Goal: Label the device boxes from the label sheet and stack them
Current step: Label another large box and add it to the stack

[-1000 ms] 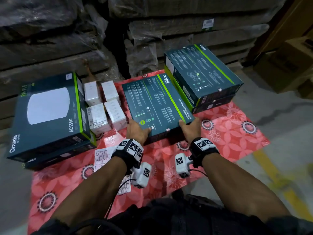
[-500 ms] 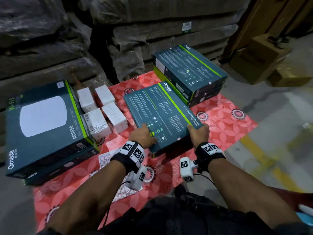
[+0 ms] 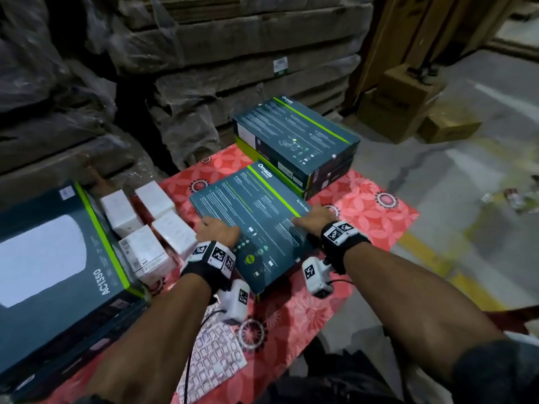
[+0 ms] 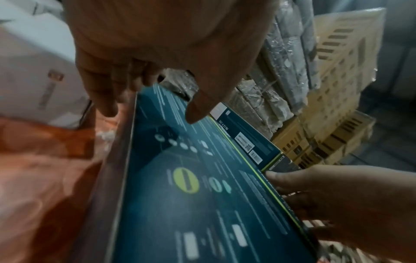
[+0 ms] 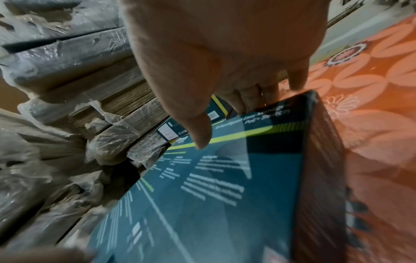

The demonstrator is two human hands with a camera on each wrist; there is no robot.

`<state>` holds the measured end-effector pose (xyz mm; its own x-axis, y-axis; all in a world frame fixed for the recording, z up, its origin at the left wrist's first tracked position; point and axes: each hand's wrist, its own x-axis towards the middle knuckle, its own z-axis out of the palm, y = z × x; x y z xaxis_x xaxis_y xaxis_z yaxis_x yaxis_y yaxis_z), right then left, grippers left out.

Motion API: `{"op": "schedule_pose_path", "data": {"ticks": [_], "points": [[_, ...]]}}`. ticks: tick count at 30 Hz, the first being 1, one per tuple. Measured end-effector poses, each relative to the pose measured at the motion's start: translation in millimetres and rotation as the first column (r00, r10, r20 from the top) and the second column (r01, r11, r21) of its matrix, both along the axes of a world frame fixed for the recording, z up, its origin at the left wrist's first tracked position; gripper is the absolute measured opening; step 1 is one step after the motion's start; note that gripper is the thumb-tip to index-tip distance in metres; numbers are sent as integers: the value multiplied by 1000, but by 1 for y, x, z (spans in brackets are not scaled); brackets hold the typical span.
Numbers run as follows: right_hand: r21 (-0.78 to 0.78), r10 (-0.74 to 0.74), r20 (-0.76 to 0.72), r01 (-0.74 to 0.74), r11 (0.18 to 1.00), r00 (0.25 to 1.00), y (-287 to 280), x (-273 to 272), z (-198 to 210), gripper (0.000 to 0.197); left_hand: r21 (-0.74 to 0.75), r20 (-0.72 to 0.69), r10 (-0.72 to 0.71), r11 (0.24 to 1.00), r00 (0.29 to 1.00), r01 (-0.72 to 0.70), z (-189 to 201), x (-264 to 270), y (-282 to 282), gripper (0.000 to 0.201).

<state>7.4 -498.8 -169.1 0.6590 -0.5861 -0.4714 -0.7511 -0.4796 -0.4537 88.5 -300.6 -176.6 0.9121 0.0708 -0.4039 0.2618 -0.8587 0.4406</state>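
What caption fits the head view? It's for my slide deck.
Both hands, left and right, grip a teal device box over the red floral mat.

Left hand (image 3: 217, 230) and right hand (image 3: 313, 218) forward, thumbs on top, gripping

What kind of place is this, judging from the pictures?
Most likely a warehouse or stockroom. Plastic-wrapped stacks of flat cartons rise behind the work spot, brown cardboard boxes sit on a bare concrete floor, and a yellow floor line marks it.
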Motion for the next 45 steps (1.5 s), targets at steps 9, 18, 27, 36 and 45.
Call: {"op": "schedule_pose_path", "data": {"ticks": [9,18,27,36,45], "points": [[176,66,-37,-58,983,997,-22,37,4,46,-230,-245,178,944,953,-236,-31,4,-8,88],[275,-16,4,14,961,1000,-25,54,-24,110,-425,-366,324,776,872,-467,-20,3,-10,63],[362,-60,175,-8,932,983,-28,58,-32,95,-499,-330,534,602,779,-624,-2,-3,2,94],[591,-257,475,-89,802,842,-29,61,-23,109,-754,-108,532,507,840,-418,22,11,9,120],[751,-368,483,-159,641,795,-27,39,36,70,-852,67,398,500,915,-156,52,12,8,90]]}}
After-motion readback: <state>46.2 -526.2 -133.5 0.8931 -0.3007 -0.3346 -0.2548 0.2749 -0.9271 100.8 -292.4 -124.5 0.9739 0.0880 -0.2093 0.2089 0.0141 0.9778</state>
